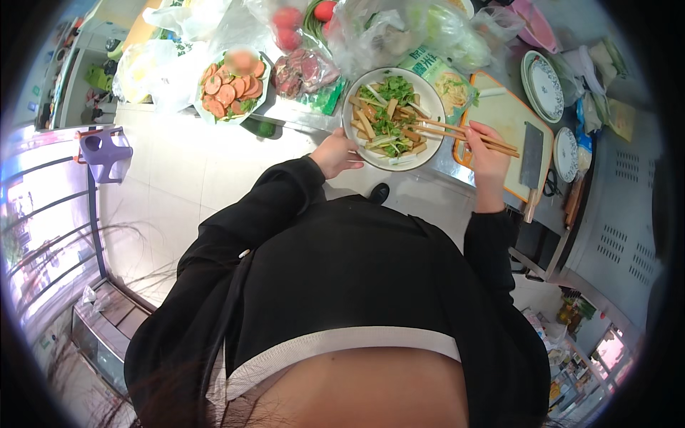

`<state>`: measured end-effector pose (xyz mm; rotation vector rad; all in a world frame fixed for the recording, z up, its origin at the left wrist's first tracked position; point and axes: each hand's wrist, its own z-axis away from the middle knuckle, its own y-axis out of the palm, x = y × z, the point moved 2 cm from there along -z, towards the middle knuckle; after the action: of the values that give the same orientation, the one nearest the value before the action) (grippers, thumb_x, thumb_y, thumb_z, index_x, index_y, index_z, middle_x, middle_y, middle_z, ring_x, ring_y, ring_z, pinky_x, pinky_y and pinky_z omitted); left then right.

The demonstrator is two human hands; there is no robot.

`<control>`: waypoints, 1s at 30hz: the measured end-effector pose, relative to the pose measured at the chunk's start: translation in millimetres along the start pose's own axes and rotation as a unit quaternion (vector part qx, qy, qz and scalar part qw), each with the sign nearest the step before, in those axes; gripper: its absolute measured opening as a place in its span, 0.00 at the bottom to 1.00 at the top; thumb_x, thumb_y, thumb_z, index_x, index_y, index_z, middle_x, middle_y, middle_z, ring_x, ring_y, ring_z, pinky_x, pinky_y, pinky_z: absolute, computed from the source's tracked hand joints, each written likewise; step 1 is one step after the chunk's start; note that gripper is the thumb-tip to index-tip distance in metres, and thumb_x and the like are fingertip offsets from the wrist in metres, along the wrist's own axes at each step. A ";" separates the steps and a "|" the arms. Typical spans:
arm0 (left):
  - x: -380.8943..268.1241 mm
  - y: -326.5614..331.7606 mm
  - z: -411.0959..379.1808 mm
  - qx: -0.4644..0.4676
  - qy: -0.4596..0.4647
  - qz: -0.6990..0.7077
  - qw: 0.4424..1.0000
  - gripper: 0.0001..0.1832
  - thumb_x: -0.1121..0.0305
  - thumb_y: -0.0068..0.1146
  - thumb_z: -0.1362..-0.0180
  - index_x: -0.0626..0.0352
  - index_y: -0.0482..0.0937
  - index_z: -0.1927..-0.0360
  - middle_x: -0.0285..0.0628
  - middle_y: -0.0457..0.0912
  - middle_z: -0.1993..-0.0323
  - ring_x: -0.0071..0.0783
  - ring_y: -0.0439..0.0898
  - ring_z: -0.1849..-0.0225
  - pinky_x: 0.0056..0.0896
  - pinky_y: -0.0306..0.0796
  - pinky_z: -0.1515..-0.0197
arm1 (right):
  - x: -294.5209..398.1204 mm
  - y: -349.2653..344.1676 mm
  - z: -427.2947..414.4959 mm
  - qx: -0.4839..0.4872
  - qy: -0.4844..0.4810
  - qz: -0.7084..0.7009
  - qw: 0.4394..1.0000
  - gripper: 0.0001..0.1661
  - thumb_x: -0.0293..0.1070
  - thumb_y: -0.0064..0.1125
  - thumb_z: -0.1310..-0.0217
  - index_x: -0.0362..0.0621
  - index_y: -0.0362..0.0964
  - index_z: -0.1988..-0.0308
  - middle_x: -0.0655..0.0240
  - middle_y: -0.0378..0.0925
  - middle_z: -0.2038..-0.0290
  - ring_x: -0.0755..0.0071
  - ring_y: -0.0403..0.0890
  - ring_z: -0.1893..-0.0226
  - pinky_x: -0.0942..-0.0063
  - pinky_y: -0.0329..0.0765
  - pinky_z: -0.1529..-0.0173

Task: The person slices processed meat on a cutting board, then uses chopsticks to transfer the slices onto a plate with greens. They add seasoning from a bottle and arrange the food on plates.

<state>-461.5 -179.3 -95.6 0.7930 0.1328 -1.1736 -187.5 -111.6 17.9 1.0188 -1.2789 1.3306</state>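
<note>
A round white bowl with a dark rim sits at the counter's front edge. Light-brown strips, possibly dried tofu, fill it together with chopped coriander and pale scallion pieces. My left hand grips its lower left rim, thumb on the side and fingers partly hidden beneath. In my right hand is a pair of wooden chopsticks, whose tips reach into the food. Left of the bowl, a plate carries sliced sausage over green leaves.
Right of the bowl, a cleaver lies on a cutting board beside scissors. Patterned plates stand farther right. Bagged meat and bagged vegetables crowd the back. A purple stool stands on the floor, left.
</note>
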 end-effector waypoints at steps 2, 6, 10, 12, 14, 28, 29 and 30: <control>0.7 1.7 0.2 0.006 -0.001 0.007 1.000 0.29 0.79 0.39 0.44 0.49 0.52 0.38 0.44 0.64 0.41 0.44 0.70 0.45 0.46 0.63 0.44 | 8.0 -0.3 8.9 0.102 -0.002 0.034 0.994 0.09 0.25 0.60 0.47 0.34 0.76 0.63 0.66 0.79 0.69 0.78 0.77 0.69 0.80 0.74 0.62; -2.9 2.8 -1.9 0.012 0.004 -0.005 1.000 0.30 0.79 0.39 0.44 0.49 0.51 0.37 0.44 0.65 0.41 0.43 0.71 0.46 0.45 0.63 0.44 | 1.8 32.6 24.4 0.237 -0.091 0.134 0.958 0.08 0.23 0.60 0.49 0.36 0.77 0.65 0.64 0.79 0.70 0.76 0.78 0.69 0.80 0.73 0.62; -3.1 0.8 -4.9 0.031 0.014 -0.017 0.999 0.31 0.79 0.40 0.44 0.49 0.51 0.37 0.43 0.66 0.42 0.41 0.73 0.47 0.44 0.64 0.45 | 1.5 44.9 20.5 0.178 -0.114 0.079 0.974 0.06 0.22 0.60 0.49 0.37 0.78 0.66 0.64 0.80 0.69 0.75 0.78 0.69 0.81 0.73 0.62; -2.4 1.4 -3.7 0.022 0.014 -0.023 0.999 0.30 0.80 0.40 0.44 0.49 0.52 0.37 0.42 0.67 0.43 0.40 0.73 0.47 0.43 0.65 0.46 | 15.7 41.3 21.4 0.159 -0.148 0.105 0.971 0.06 0.22 0.59 0.48 0.36 0.78 0.67 0.64 0.80 0.69 0.75 0.78 0.69 0.81 0.73 0.63; -5.4 1.7 -1.9 0.018 0.019 -0.032 0.999 0.30 0.80 0.41 0.44 0.49 0.52 0.37 0.42 0.68 0.43 0.39 0.74 0.48 0.42 0.66 0.47 | 26.6 28.3 15.8 0.141 -0.107 0.097 0.979 0.06 0.22 0.59 0.48 0.36 0.78 0.66 0.65 0.80 0.69 0.76 0.78 0.70 0.80 0.74 0.63; -5.1 1.3 -1.9 0.039 0.017 -0.020 0.999 0.31 0.80 0.42 0.45 0.49 0.52 0.38 0.43 0.69 0.44 0.39 0.74 0.49 0.40 0.67 0.48 | 43.2 32.2 28.5 0.158 -0.208 0.163 0.951 0.06 0.22 0.61 0.51 0.36 0.77 0.68 0.61 0.80 0.70 0.67 0.80 0.70 0.77 0.74 0.64; -2.7 0.4 -3.6 0.035 0.016 -0.014 0.999 0.31 0.80 0.42 0.46 0.49 0.52 0.38 0.43 0.69 0.44 0.39 0.74 0.49 0.40 0.68 0.48 | 46.9 27.3 32.1 0.157 -0.205 0.175 0.950 0.06 0.22 0.61 0.51 0.36 0.77 0.68 0.61 0.80 0.70 0.66 0.80 0.70 0.76 0.74 0.65; -2.3 -0.1 -5.9 0.032 0.016 -0.011 0.999 0.31 0.81 0.42 0.46 0.49 0.52 0.38 0.43 0.69 0.44 0.39 0.74 0.49 0.40 0.68 0.48 | 45.7 26.9 34.9 0.192 -0.196 0.162 0.948 0.06 0.21 0.61 0.52 0.36 0.77 0.68 0.61 0.80 0.70 0.66 0.80 0.70 0.76 0.74 0.65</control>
<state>-460.8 -173.9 -98.9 0.8684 0.1311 -1.1915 -223.4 -140.6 61.6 1.4434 -1.5695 1.7349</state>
